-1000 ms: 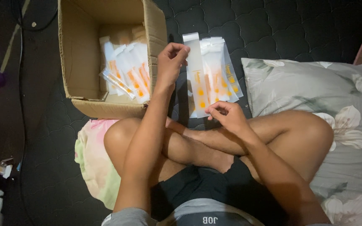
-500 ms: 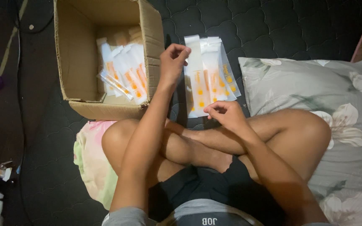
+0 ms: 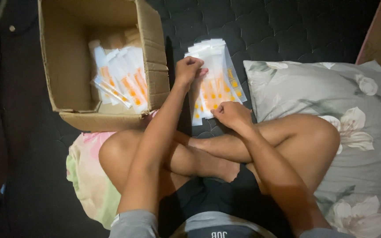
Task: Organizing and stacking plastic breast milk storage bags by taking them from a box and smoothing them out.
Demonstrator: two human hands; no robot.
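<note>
Item: your right hand [image 3: 230, 115]. Nearest you, fingers curled down, resting on the lower edge of the stack of clear packets [image 3: 212, 83], just above your crossed legs. It presses on the bottom packets; you cannot tell whether it pinches one.

Item: your left hand [image 3: 187, 70]. Farther out, at the stack's upper left side, fingers bent and closed on the edge of a packet. The stack lies between your two hands, touching both.

Item: stack of clear packets. It lies on the dark quilted mattress [image 3: 296, 31], fanned out, between the cardboard box [image 3: 155, 57] on your left and the grey floral pillow [image 3: 331, 97] on your right. The packets are long, flat and transparent, with white tops and orange markings low down.

Change since half a second ago: your left hand has dropped from the stack's top left corner to lower along its left edge. Your right hand stays at the bottom edge. The stack holds the same place.

Item: cardboard box. Open, just beside the stack; more packets of the same kind [image 3: 120, 79] lie spread inside it.

Item: pale patterned cloth [image 3: 84, 172]. Under your left knee, touching the box's near wall.
</note>
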